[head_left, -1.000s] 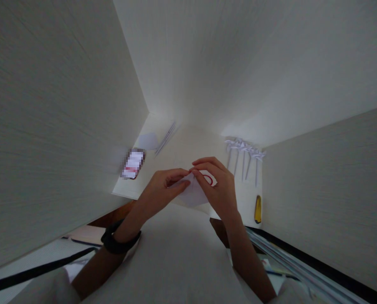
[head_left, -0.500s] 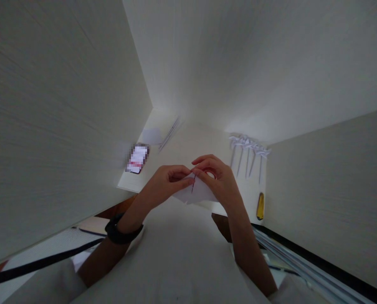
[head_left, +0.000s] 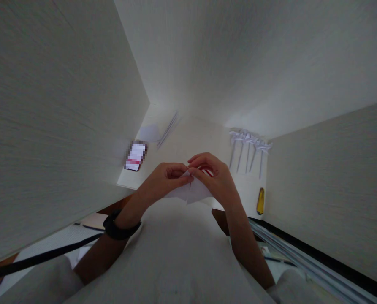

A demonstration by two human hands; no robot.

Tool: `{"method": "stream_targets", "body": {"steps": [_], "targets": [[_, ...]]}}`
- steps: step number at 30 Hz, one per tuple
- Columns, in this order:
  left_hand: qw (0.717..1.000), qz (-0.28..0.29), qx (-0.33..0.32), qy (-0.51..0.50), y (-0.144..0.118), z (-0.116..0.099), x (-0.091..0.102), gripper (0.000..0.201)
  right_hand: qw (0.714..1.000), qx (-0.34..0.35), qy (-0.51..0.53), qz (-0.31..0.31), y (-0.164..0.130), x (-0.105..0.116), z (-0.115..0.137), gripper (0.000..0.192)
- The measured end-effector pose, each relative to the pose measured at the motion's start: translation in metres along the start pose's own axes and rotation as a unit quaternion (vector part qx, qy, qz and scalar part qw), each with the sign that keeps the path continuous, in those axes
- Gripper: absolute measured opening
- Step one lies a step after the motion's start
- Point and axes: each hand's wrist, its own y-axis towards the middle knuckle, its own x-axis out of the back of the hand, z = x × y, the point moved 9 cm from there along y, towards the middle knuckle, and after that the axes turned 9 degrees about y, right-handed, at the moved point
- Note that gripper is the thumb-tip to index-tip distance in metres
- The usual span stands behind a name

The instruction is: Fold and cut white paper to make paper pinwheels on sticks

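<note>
The white tabletop (head_left: pixel 196 136) bears a phone (head_left: pixel 136 156); a sheet (head_left: pixel 149 133); thin rods (head_left: pixel 167 129); stemmed folded shapes (head_left: pixel 247 138); a yellow tool (head_left: pixel 260 201).

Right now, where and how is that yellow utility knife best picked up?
Probably pinch the yellow utility knife across its middle, with the right hand, once free, coming from above and the left: it is long and narrow, lies flat, and has the side panel close on its right.

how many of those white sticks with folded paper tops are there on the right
5 paper-topped sticks, lying in a row: the leftmost nearest the right hand, the rightmost nearest the yellow tool, three between. Their tops overlap, so another could be hidden.
</note>
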Motion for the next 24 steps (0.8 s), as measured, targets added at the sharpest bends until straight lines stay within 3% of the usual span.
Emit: {"method": "stream_targets", "body": {"steps": [6,11,17,20,24], "targets": [[0.995,-0.100,0.001,-0.018,-0.002,-0.001,0.028,0.025,0.998,-0.052,0.020,0.025,-0.004,0.017,-0.011,0.013],[0.983,-0.180,0.003,-0.024,-0.007,0.001,0.048,0.032,0.997,-0.072,0.008,0.039,-0.008,0.025,-0.019,0.009],[0.987,-0.158,0.000,0.012,-0.007,0.005,0.049,0.030,0.998,-0.060,-0.013,0.008,-0.007,0.024,-0.018,0.007],[0.987,-0.121,-0.045,0.100,-0.008,-0.003,0.049,0.037,0.995,-0.056,-0.075,0.017,-0.005,0.020,-0.015,0.005],[0.953,-0.100,-0.099,0.269,-0.015,-0.020,0.047,0.050,0.986,-0.036,-0.154,0.059,-0.005,0.007,-0.011,0.007]]}}
